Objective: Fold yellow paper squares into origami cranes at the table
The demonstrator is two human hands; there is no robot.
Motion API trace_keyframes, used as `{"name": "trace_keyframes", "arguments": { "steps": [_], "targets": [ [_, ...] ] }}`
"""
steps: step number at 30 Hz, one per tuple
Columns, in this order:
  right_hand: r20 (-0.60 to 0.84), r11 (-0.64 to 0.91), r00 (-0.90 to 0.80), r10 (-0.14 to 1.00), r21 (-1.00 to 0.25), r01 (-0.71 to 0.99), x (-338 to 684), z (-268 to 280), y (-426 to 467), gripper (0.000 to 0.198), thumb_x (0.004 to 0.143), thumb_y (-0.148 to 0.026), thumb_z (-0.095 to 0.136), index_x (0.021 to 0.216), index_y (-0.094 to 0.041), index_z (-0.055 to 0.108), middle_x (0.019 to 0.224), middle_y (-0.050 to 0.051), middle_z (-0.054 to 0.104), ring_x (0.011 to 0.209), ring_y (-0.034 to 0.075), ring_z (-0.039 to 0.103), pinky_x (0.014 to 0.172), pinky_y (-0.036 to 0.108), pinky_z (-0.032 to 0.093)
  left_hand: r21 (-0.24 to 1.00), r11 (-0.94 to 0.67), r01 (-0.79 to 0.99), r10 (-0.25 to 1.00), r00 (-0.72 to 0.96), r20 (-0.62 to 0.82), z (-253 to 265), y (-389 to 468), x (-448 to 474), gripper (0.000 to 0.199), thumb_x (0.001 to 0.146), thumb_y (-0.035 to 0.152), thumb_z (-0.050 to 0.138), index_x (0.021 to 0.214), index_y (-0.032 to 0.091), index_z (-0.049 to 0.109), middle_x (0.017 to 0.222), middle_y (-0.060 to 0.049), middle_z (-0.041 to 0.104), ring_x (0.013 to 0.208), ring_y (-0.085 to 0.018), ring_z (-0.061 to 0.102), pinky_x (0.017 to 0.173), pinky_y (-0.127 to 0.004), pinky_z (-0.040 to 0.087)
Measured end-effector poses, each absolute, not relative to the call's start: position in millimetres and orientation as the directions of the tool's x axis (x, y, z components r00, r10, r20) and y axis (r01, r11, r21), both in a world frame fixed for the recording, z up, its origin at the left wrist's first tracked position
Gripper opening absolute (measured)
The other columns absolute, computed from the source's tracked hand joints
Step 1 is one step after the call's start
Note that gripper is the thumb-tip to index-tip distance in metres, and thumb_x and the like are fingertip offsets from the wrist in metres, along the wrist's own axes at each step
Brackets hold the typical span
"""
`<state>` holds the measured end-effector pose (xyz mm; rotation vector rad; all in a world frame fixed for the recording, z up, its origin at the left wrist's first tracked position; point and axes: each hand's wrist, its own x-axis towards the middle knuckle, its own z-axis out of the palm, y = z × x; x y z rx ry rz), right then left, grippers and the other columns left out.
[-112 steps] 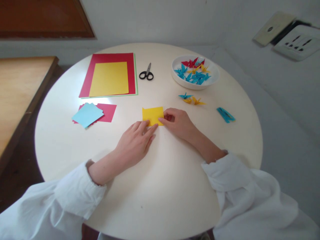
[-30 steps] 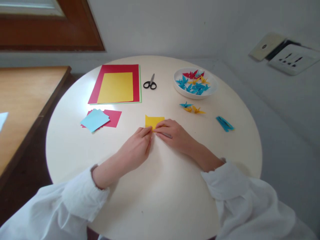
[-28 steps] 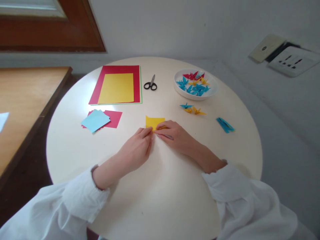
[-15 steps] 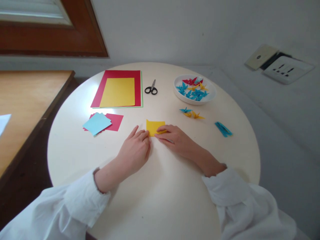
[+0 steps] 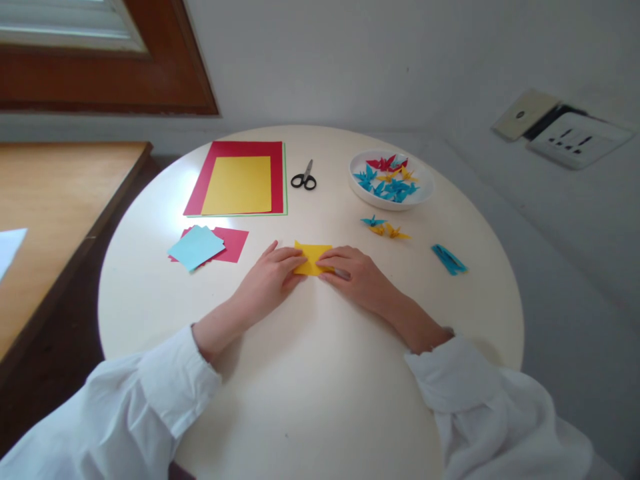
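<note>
A small yellow sheet of paper (image 5: 313, 257) lies on the white round table (image 5: 320, 373) between my hands, one corner at its far left sticking up slightly. My left hand (image 5: 273, 272) grips the paper's left side, thumb at the near edge and fingers on top. On the right side, my right hand (image 5: 357, 277) holds the sheet the same way, its fingertips over the paper and thumb at the near edge. The fingers cover both side edges of the sheet.
Scissors (image 5: 304, 179) lie beyond the paper, beside large red (image 5: 197, 193) and yellow sheets (image 5: 240, 183). Pale blue squares (image 5: 197, 247) lie left. Folded paper cranes fill a white dish (image 5: 361, 194); several cranes (image 5: 395, 232) lie before it. Blue strips (image 5: 449, 259) are at right.
My left hand has shifted from the paper's lower left corner up onto its left side, fingers now on top. My right hand stays on the right side, barely moved.
</note>
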<state>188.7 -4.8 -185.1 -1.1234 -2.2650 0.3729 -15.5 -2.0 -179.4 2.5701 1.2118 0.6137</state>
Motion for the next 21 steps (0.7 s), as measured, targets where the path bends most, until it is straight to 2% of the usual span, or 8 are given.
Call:
{"name": "trace_keyframes", "arguments": {
  "steps": [9, 21],
  "targets": [
    [0.382, 0.615, -0.482, 0.788, -0.464, 0.638, 187, -181, -7, 0.015, 0.083, -0.018, 0.056, 0.091, -0.019, 0.068, 0.094, 0.008, 0.072, 0.091, 0.02, 0.064, 0.084, 0.038, 0.049, 0.39, -0.624, 0.677, 0.778, 0.586, 0.226, -179, -1, -17, 0.028, 0.088, 0.025, 0.043, 0.104, 0.016, 0.063, 0.109, -0.008, 0.066, 0.105, -0.019, 0.06, 0.107, -0.048, 0.03],
    [0.391, 0.558, -0.4, 0.829, -0.529, 0.639, 181, -176, -9, 0.013, 0.084, -0.019, 0.054, 0.082, -0.019, 0.067, 0.087, 0.006, 0.071, 0.083, 0.018, 0.063, 0.078, 0.033, 0.048, 0.402, -0.639, 0.656, 0.769, 0.547, 0.332, -171, -4, -13, 0.027, 0.088, 0.02, 0.039, 0.087, 0.016, 0.065, 0.093, -0.006, 0.07, 0.091, -0.017, 0.063, 0.107, -0.048, 0.03]
  ]
}}
